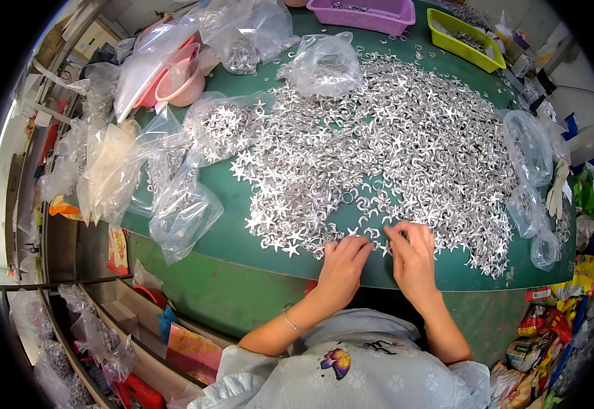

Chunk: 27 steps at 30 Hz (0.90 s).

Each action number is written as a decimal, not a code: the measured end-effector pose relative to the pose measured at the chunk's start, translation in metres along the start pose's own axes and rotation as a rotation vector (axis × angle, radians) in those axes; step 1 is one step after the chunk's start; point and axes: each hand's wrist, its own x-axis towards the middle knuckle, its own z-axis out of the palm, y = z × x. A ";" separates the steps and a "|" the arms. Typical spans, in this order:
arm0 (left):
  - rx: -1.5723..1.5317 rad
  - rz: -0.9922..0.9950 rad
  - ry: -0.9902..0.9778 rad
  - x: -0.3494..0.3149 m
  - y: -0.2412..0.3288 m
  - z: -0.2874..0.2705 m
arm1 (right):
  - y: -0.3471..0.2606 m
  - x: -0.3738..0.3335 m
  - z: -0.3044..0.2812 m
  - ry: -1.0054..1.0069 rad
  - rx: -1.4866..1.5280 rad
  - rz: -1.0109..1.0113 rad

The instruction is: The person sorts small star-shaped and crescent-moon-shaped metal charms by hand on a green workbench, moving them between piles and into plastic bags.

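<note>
A wide spread of small silver metal pieces (440,150), star-shaped and curved, covers much of the green table (232,235). At its near edge my left hand (343,267) rests with fingers stretched forward onto a few pieces, gripping nothing that I can see. To its right, my right hand (414,260) is held low over the table, its index finger reaching left and its thumb apart from it. Between the two hands lie several loose stars and curved pieces (372,233). What is under my fingertips is partly hidden.
Clear plastic bags (186,215) of pieces lie on the left, with a pink basket (179,83) behind them. At the back stand a purple tray (361,19) and a yellow-green tray (464,44). More bags (530,153) line the right edge. Lower left is a divided shelf (130,300).
</note>
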 end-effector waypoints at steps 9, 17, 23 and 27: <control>-0.018 -0.156 0.174 -0.009 -0.002 -0.006 | -0.008 -0.008 -0.005 -0.162 -0.066 0.043; 0.094 -0.195 0.144 0.009 -0.011 -0.005 | 0.009 -0.022 -0.002 -0.095 0.017 -0.037; 0.032 -0.155 0.194 0.012 -0.017 -0.007 | 0.002 -0.019 -0.007 -0.057 0.054 -0.023; 0.002 -0.107 0.237 0.012 -0.025 -0.006 | 0.005 -0.025 -0.009 -0.089 0.014 0.034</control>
